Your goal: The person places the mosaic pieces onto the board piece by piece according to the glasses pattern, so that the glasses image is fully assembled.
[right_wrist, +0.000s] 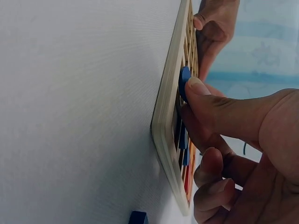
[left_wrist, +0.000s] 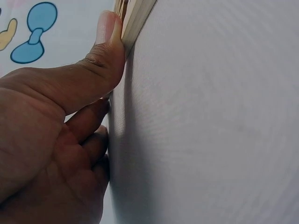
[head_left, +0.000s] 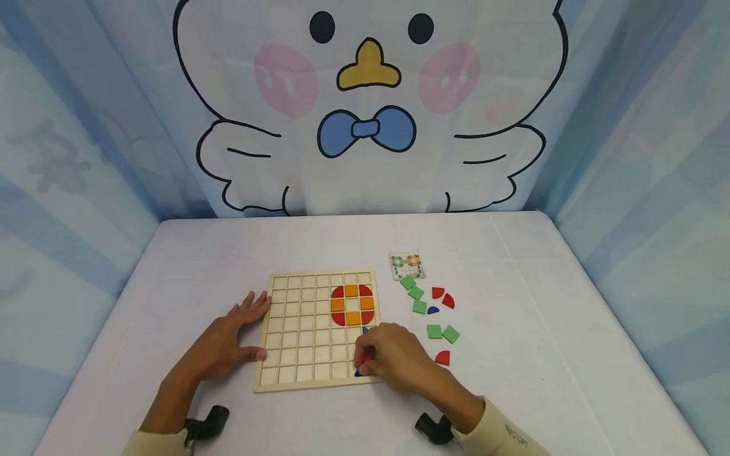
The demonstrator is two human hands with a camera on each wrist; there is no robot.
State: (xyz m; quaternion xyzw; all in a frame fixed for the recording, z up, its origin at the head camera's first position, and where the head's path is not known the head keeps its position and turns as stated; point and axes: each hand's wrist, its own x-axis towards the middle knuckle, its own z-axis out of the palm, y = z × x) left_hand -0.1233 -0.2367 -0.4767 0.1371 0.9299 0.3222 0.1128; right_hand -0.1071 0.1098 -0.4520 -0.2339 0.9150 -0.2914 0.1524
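Observation:
A wooden grid board (head_left: 306, 330) lies on the table, with a ring of red and orange pieces (head_left: 353, 318) in its far right part. My left hand (head_left: 230, 335) rests against the board's left edge, thumb and fingers spread apart; the left wrist view shows the thumb (left_wrist: 107, 51) touching the wooden side. Over the near right corner, my right hand (head_left: 399, 358) pinches a blue half-round piece (right_wrist: 184, 83) between thumb and fingertips. Another blue piece (head_left: 365, 330) shows just beyond these fingers. The right hand hides part of the corner cells.
Right of the board lie several green squares (head_left: 435, 331), red quarter-rounds (head_left: 442, 358) and a blue half-round (head_left: 433, 310). A small pattern card (head_left: 407, 265) lies behind them. A curtain with a cartoon figure (head_left: 366, 183) hangs beyond the table's far edge.

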